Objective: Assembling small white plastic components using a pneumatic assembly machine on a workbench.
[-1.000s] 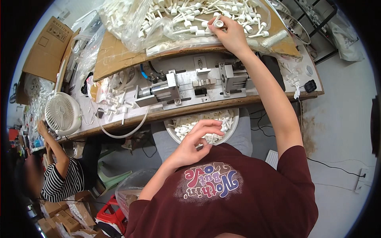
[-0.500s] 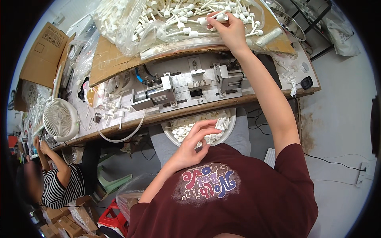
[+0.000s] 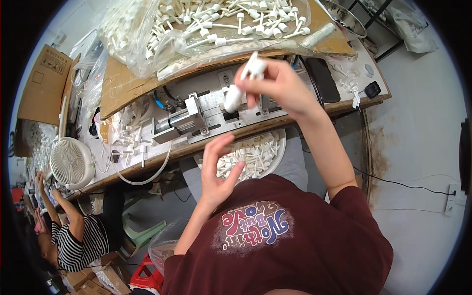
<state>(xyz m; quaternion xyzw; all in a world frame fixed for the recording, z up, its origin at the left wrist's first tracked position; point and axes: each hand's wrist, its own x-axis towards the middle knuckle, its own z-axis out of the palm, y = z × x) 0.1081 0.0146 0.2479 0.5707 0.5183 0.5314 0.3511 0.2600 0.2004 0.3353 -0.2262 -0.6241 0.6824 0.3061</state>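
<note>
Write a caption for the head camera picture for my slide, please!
Right hand lifts a white pump part above a metal jig; left hand hovers over a bowl of white parts.

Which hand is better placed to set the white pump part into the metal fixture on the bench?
Right, likely. The right hand already holds the white pump part directly above the metal fixture. The left hand is open, lower, over the bowl of white parts.
</note>
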